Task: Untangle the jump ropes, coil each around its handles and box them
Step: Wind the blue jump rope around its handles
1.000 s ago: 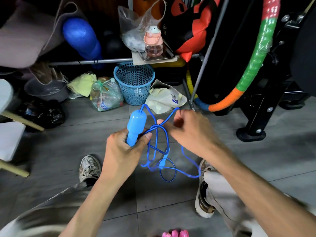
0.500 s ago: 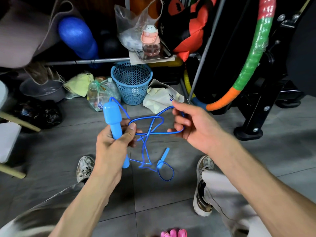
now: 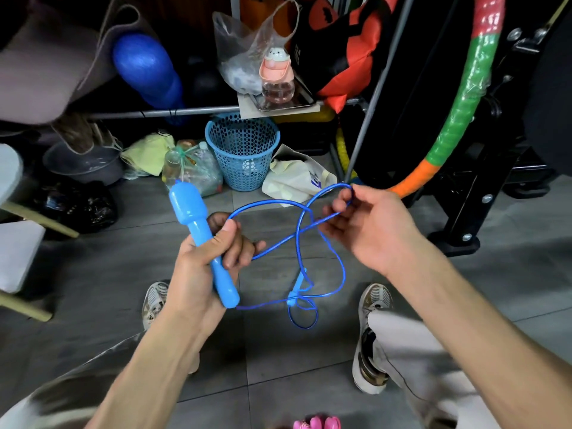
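Note:
My left hand [image 3: 204,267] grips a light blue jump rope handle [image 3: 198,230], tilted with its thick end up and to the left. A thin blue rope [image 3: 297,239] runs from that hand in crossing loops to my right hand [image 3: 368,224], which pinches a loop of it between thumb and fingers. Below the hands the rope hangs in a tangle with a small loop near the floor, and a second light blue piece [image 3: 297,286] dangles in it. Something pink [image 3: 315,422] shows at the bottom edge; no box is in view.
I sit over a grey tiled floor with my shoes [image 3: 371,335] to either side. A blue mesh basket [image 3: 244,150], plastic bags and bottles stand ahead under a metal rail. A striped hoop [image 3: 461,113] and a black equipment frame [image 3: 464,218] stand on the right.
My left hand has tilted the handle from upright to leaning left. My right hand has drawn a loop of rope up and to the right, spreading the loops wider.

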`<state>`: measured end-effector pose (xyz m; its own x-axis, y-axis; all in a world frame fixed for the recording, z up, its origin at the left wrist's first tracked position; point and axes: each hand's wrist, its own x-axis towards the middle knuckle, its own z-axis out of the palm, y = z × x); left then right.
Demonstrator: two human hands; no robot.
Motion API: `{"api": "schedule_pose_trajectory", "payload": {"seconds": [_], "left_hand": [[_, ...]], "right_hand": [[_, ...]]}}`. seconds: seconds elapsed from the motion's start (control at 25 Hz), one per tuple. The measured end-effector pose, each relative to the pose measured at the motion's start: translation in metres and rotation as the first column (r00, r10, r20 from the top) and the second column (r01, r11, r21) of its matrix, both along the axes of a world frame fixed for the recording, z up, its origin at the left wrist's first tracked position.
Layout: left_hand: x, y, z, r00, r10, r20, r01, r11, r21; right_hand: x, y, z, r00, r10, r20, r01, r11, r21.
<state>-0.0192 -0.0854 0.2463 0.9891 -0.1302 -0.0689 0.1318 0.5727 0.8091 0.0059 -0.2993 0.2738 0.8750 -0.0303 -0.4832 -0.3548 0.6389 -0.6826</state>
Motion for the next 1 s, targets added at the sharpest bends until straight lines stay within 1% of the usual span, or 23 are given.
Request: {"api": "schedule_pose_trajectory", "payload": {"seconds": [0.04,0.08,0.12,0.16,0.2,0.24,0.28,0.36,0.44,0.48,0.52,0.56,0.6,0.68,0.76,0.84,0.92,1.0], "left_hand": [[0.0,-0.001,-0.001,1.0,-0.006,0.012,0.006,0.999,0.041],[-0.001,-0.003,-0.001,1.0,-0.004,0.014,0.003,0.997,0.071],[0.0,-0.003,-0.001,1.0,0.004,0.009,-0.004,0.996,0.086],[0.0,-0.003,-0.001,1.0,0.011,0.001,-0.011,0.996,0.087],[0.0,-0.002,0.0,1.0,0.014,-0.007,-0.013,0.997,0.081],[0.001,0.0,0.001,1.0,0.007,-0.012,-0.006,0.997,0.076],[0.001,0.002,0.001,1.0,-0.009,-0.011,0.01,0.997,0.08],[0.0,0.003,0.0,0.999,-0.047,0.01,0.045,0.992,0.12],[-0.002,0.003,0.0,0.996,-0.08,0.042,0.072,0.984,0.162],[-0.003,0.003,-0.001,0.993,-0.102,0.057,0.089,0.978,0.189],[-0.004,0.003,-0.001,0.989,-0.131,0.068,0.111,0.965,0.239],[-0.005,0.002,-0.003,0.983,-0.168,0.074,0.139,0.945,0.297],[-0.006,0.0,-0.004,0.976,-0.204,0.073,0.166,0.922,0.35],[-0.01,-0.007,-0.008,0.969,-0.247,0.02,0.218,0.889,0.403],[-0.013,-0.014,-0.013,0.963,-0.262,-0.062,0.262,0.857,0.444],[-0.013,-0.019,-0.018,0.946,-0.316,-0.072,0.304,0.789,0.535],[-0.013,-0.02,-0.02,0.927,-0.371,-0.054,0.325,0.725,0.607],[-0.01,-0.019,-0.019,0.939,-0.34,-0.059,0.299,0.717,0.63]], "right_hand": [[-0.002,-0.001,0.003,0.994,0.096,0.043,-0.096,0.995,-0.019],[-0.006,-0.002,0.006,0.969,0.233,0.085,-0.218,0.964,-0.152],[-0.01,-0.004,0.009,0.913,0.397,0.094,-0.342,0.87,-0.355],[-0.013,-0.005,0.013,0.837,0.544,0.064,-0.427,0.721,-0.546],[-0.016,-0.005,0.016,0.766,0.643,0.022,-0.464,0.576,-0.673],[-0.017,-0.006,0.018,0.721,0.693,-0.007,-0.475,0.487,-0.733],[-0.018,-0.008,0.018,0.699,0.715,-0.014,-0.476,0.45,-0.756],[-0.017,-0.016,0.018,0.656,0.754,-0.021,-0.494,0.409,-0.767],[-0.016,-0.023,0.017,0.588,0.801,-0.111,-0.517,0.268,-0.813],[-0.016,-0.024,0.016,0.574,0.806,-0.144,-0.519,0.222,-0.825],[-0.016,-0.024,0.014,0.591,0.795,-0.135,-0.508,0.238,-0.828],[-0.017,-0.022,0.012,0.633,0.769,-0.091,-0.484,0.301,-0.822],[-0.017,-0.019,0.01,0.678,0.734,-0.035,-0.459,0.386,-0.8],[-0.018,-0.01,0.007,0.729,0.682,0.063,-0.457,0.554,-0.696],[-0.022,0.002,0.006,0.729,0.668,0.145,-0.502,0.667,-0.55],[-0.025,0.01,0.007,0.74,0.635,0.222,-0.527,0.752,-0.397],[-0.024,0.012,0.009,0.779,0.565,0.271,-0.489,0.819,-0.302],[-0.021,0.008,0.011,0.823,0.483,0.299,-0.418,0.871,-0.258]]}}
